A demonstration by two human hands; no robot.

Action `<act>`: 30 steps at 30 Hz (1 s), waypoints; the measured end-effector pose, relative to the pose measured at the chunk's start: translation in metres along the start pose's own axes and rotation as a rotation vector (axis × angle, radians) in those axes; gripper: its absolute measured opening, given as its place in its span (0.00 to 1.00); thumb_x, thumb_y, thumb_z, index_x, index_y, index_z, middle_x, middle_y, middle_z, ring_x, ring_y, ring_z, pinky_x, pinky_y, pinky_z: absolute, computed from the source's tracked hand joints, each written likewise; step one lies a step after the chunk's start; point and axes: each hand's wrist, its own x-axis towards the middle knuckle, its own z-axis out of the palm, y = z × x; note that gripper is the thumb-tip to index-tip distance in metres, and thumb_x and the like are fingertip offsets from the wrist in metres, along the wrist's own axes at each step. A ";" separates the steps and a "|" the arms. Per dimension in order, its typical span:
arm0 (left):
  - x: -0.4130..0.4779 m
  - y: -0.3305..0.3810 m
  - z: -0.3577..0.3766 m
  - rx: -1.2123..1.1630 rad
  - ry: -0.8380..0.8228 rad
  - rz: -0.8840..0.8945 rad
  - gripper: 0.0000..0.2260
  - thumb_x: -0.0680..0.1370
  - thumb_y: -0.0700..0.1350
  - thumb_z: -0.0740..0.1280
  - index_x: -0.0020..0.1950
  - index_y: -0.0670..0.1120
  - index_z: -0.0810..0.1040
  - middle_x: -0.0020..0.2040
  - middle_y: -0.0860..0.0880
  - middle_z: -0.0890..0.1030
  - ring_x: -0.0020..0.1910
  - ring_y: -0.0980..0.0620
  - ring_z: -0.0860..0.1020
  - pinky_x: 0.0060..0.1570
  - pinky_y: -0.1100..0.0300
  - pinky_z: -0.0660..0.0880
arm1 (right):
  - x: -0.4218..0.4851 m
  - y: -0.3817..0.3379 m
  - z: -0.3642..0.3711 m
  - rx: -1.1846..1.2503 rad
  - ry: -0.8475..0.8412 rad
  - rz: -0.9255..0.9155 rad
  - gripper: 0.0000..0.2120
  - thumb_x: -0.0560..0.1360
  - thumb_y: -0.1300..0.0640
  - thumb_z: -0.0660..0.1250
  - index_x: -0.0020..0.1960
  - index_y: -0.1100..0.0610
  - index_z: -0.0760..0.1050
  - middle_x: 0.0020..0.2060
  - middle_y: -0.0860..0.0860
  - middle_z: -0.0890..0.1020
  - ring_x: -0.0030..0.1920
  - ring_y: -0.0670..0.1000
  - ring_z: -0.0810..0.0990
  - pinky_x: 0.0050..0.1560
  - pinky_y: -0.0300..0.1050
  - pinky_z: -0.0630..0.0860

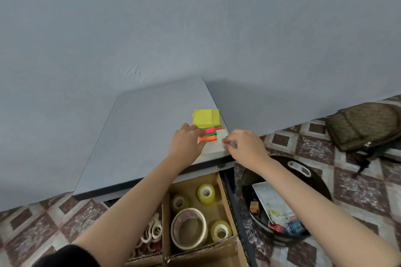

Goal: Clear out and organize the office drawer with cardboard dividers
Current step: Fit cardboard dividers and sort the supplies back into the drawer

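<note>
My left hand (186, 140) reaches out over the grey-blue surface (138, 136), fingers stretched forward and resting against the left end of a small stack of neon page markers (208, 135) in orange, green and pink. It is not wrapped round anything.

My right hand (244, 146) is near the right front corner of the surface. Its fingers are curled in, and the tips pinch the near right edge of a white card (213, 146) that lies flat under the markers. Just behind the markers, touching or nearly touching them, sits a pile of yellow sticky notes (205, 117), close to the right edge of the surface.

Below my forearms the drawer (234, 201) stands pulled out, lined and split by cardboard dividers (165, 223). The right compartment holds three clear tape rolls (206, 193) and one large masking tape roll (188, 228), all lying flat. The left compartment, partly hidden by my left arm, holds a jumble of white rings (153, 231); I cannot tell what they are.

To the right of the drawer a black bin (321, 182) stands on the tiled floor (358, 191), with printed paper and small coloured packets inside it. Further right, a brown backpack (364, 125) lies at the foot of the wall.
</note>
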 end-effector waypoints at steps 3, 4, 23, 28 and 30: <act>0.006 0.001 0.002 0.036 -0.026 0.012 0.12 0.80 0.50 0.61 0.60 0.50 0.78 0.58 0.51 0.78 0.58 0.50 0.70 0.56 0.57 0.68 | 0.000 0.002 0.002 0.019 0.009 -0.011 0.13 0.79 0.54 0.62 0.61 0.54 0.78 0.55 0.50 0.80 0.54 0.49 0.77 0.49 0.38 0.70; 0.007 0.001 0.002 0.047 -0.027 0.013 0.11 0.80 0.49 0.61 0.59 0.50 0.78 0.58 0.51 0.78 0.58 0.50 0.70 0.56 0.57 0.68 | 0.000 0.002 0.002 0.023 0.012 -0.014 0.13 0.79 0.54 0.62 0.61 0.54 0.78 0.55 0.50 0.80 0.54 0.50 0.77 0.48 0.37 0.70; 0.019 0.011 -0.011 0.071 -0.095 -0.053 0.11 0.80 0.48 0.61 0.59 0.52 0.80 0.55 0.48 0.78 0.57 0.50 0.71 0.55 0.59 0.66 | -0.001 0.004 0.009 0.050 0.049 -0.013 0.14 0.79 0.54 0.62 0.61 0.55 0.78 0.55 0.51 0.79 0.54 0.50 0.77 0.51 0.41 0.73; 0.027 0.016 -0.016 0.137 -0.149 -0.038 0.13 0.79 0.52 0.62 0.60 0.51 0.80 0.56 0.48 0.79 0.57 0.49 0.72 0.55 0.58 0.67 | -0.003 0.005 0.009 0.068 0.053 -0.011 0.14 0.79 0.53 0.62 0.62 0.55 0.77 0.57 0.50 0.78 0.56 0.50 0.77 0.53 0.41 0.72; 0.030 0.014 -0.017 0.132 -0.177 -0.040 0.12 0.79 0.52 0.63 0.57 0.51 0.81 0.55 0.50 0.81 0.56 0.50 0.73 0.55 0.58 0.68 | -0.003 0.006 0.009 0.082 0.058 -0.007 0.14 0.79 0.53 0.62 0.62 0.55 0.77 0.57 0.50 0.79 0.56 0.49 0.76 0.52 0.40 0.71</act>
